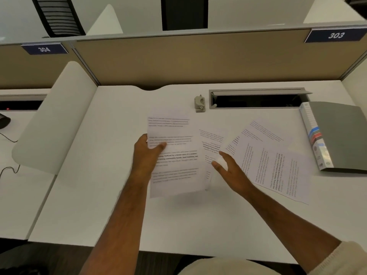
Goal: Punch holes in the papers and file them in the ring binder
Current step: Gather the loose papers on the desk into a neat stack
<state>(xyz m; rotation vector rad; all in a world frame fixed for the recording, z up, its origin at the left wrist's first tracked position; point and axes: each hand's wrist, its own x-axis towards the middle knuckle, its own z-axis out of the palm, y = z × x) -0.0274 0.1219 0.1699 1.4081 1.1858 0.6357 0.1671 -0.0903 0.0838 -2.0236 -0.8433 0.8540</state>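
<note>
My left hand (147,153) grips a printed sheet (174,165) by its left edge and holds it just above the white desk (119,195). My right hand (228,167) pinches the corner of a second printed sheet (212,141) that lies beside the first. More printed papers (278,165) are spread over the desk to the right, overlapping each other. A small grey hole punch (199,104) stands at the back of the desk. The grey ring binder (341,135) lies shut at the far right, its labelled spine towards the papers.
An open cable tray (256,100) is set in the desk behind the papers. A tan partition (178,60) closes off the back. A white curved divider (59,120) stands on the left, with cables (8,169) beyond it.
</note>
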